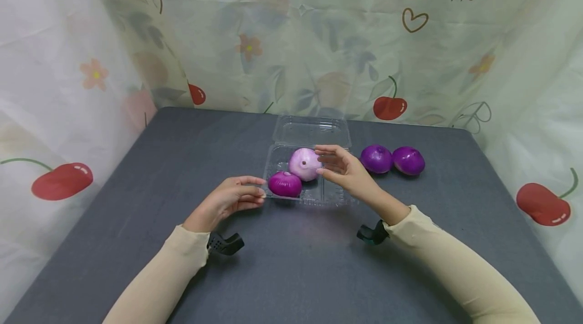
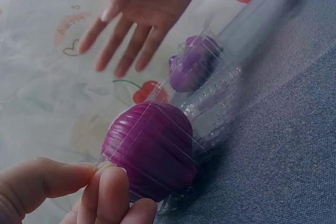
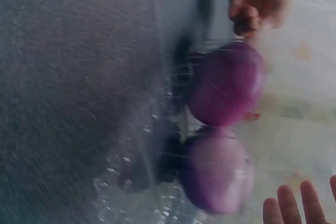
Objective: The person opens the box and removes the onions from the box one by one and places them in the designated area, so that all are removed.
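Observation:
A clear plastic clamshell box (image 1: 322, 197) lies with its lid (image 1: 311, 131) folded back. Inside its left part sit a dark purple onion (image 1: 284, 185) and, behind it, a paler onion (image 1: 304, 164). My left hand (image 1: 230, 197) pinches the box's near left rim between thumb and fingertips, close beside the dark onion (image 2: 149, 148). My right hand (image 1: 348, 169) hovers over the box's right part, its fingers extended beside the pale onion and nothing in its grasp. In the right wrist view, only the fingertips (image 3: 310, 203) of that hand show.
Two more purple onions, a left one (image 1: 376, 159) and a right one (image 1: 408, 161), rest on the dark grey table (image 1: 218, 147) to the right of the box. A patterned curtain (image 1: 300, 50) hangs behind and along both sides. Black bands sit at both wrists.

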### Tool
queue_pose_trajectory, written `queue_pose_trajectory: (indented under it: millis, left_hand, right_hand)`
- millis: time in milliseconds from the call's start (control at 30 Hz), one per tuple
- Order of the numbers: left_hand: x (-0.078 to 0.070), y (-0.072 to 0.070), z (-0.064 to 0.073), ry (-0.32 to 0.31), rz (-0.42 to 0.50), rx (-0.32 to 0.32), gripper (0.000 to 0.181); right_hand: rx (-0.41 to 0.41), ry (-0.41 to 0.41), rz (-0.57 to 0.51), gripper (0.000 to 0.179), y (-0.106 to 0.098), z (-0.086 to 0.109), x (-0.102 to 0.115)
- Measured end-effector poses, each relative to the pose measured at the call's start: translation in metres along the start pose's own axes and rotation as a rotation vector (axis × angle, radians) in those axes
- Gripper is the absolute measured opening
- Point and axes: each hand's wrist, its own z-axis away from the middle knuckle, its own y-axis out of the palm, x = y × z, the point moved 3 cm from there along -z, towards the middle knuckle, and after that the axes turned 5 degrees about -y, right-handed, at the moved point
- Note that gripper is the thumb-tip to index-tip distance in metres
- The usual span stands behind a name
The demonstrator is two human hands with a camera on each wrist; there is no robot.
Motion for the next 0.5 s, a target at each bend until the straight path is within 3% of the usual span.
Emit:
queue_pose_trajectory:
  millis: [500]
  left_hand:
    - [0.001, 0.000, 0.000, 0.008, 0.016, 0.040, 0.041]
  right_hand:
    - [-0.053, 0.119, 0.183, 0.060, 0.012, -0.018, -0.027]
